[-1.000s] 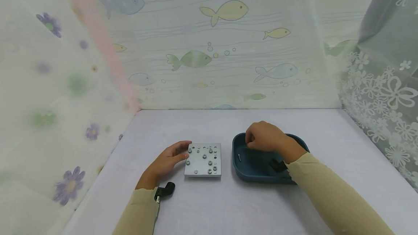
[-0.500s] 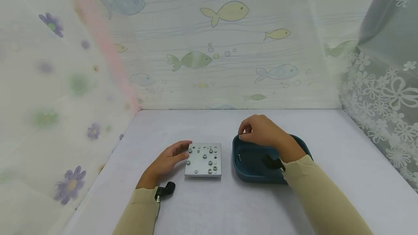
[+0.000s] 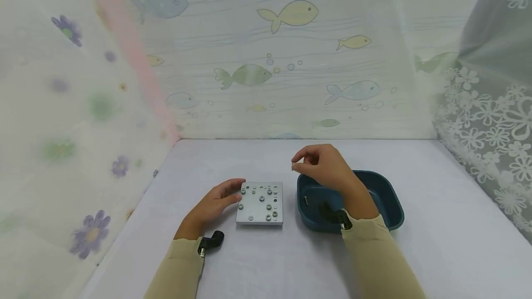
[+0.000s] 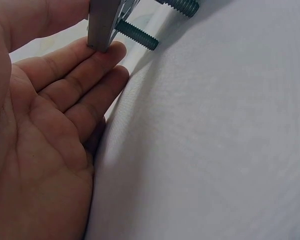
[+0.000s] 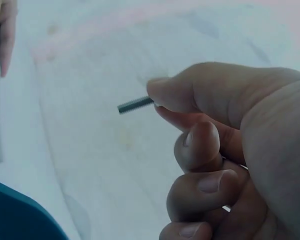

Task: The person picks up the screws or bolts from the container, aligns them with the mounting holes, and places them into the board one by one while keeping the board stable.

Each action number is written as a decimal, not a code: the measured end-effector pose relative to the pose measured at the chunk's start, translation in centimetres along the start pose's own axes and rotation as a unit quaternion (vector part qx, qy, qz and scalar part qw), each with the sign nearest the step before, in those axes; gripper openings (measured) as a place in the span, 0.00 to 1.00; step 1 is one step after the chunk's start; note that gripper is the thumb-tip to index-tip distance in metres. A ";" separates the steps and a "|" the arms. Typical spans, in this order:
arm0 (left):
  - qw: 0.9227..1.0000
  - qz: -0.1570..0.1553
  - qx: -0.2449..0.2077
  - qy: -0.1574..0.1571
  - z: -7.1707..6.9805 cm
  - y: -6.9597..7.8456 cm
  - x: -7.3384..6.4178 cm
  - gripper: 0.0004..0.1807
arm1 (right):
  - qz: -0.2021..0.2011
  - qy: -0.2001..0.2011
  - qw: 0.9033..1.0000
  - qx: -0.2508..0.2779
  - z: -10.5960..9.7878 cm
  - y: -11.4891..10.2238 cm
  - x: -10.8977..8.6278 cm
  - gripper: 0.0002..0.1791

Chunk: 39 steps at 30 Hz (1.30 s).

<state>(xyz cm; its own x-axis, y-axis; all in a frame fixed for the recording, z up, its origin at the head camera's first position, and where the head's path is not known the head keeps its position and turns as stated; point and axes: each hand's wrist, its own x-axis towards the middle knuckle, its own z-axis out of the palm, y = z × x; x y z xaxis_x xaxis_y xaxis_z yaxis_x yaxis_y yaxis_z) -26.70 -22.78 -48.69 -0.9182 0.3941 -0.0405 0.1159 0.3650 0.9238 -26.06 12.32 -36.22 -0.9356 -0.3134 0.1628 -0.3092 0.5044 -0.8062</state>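
Observation:
A square silvery metal plate (image 3: 255, 210) lies on the table, with several round screw heads and some small holes in its top. My left hand (image 3: 214, 204) holds it at its left edge, thumb by the top and fingertips against the side. Threaded screw ends (image 4: 137, 35) stick out beneath the plate in the left wrist view. Between thumb and index finger, my right hand (image 3: 326, 165) pinches a small screw (image 5: 135, 105), its threaded shank pointing out; its head is hidden by the fingertips. That hand hovers over the far left rim of a dark blue tray (image 3: 397, 213).
One loose screw (image 3: 306, 200) lies at the left inside the tray, which stands right of the plate; the right forearm covers part of it. A white cloth covers the table (image 3: 257, 262). Patterned curtains (image 3: 291, 105) close off the back and sides.
My right hand has risen from inside the tray and moved left past its rim, bringing the pinched screw into sight. The left hand and plate have stayed in place.

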 end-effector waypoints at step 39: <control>0.999 -0.009 0.039 0.005 -0.4 4.2 -0.5 0.30 | 0.022 -0.053 0.994 -0.091 4.2 -0.1 0.6 0.04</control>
<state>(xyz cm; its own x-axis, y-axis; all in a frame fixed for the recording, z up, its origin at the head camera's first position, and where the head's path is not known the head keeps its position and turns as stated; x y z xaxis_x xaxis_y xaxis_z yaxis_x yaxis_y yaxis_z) -25.93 -21.75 -44.64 -0.9238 0.3792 -0.0522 0.1290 0.4369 0.8902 -25.87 8.68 -38.47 -0.9289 -0.3651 0.0613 -0.3026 0.6534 -0.6939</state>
